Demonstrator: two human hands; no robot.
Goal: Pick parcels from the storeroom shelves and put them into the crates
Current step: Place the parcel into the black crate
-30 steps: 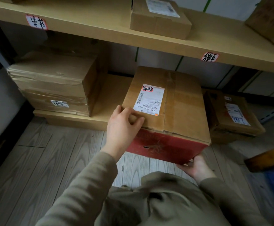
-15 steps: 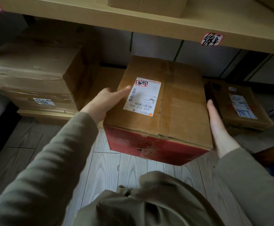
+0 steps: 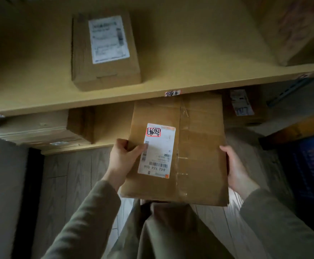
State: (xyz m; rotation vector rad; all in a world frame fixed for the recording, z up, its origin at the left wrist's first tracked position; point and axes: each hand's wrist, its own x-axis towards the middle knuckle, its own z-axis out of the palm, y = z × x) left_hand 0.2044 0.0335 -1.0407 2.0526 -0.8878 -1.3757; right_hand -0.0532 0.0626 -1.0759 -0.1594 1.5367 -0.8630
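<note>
The brown cardboard parcel (image 3: 195,152), closed with clear tape along its middle, is held in the air between both hands. It is over the grey wood-pattern floor (image 3: 72,180) and in front of the shelves. Its far end shows just below the front edge of the upper shelf. On its top there is a white shipping label (image 3: 157,152) with a barcode and a handwritten mark in a red frame.

The left hand (image 3: 121,161) grips the left edge of the parcel, and its thumb (image 3: 137,148) lies on top and touches the side of the label. The right hand (image 3: 235,171) holds the right side with the palm against the cardboard. Its fingers go out of sight behind the parcel, so I cannot tell how they lie. Both arms are in olive-green sleeves (image 3: 89,221).

On the pale wooden lower shelf (image 3: 107,126) a big taped cardboard box (image 3: 40,128) stands to the left of the parcel, and a darker cardboard box with a white label (image 3: 244,109) stands to the right.

The pale wooden upper shelf (image 3: 189,53) has a small handwritten tag (image 3: 172,93) on its front edge. It carries a small cardboard box with a white label (image 3: 105,51), and a large cardboard box (image 3: 300,28) is at the far right.

A dark blue plastic crate (image 3: 313,171) is at the right edge, blurred.
</note>
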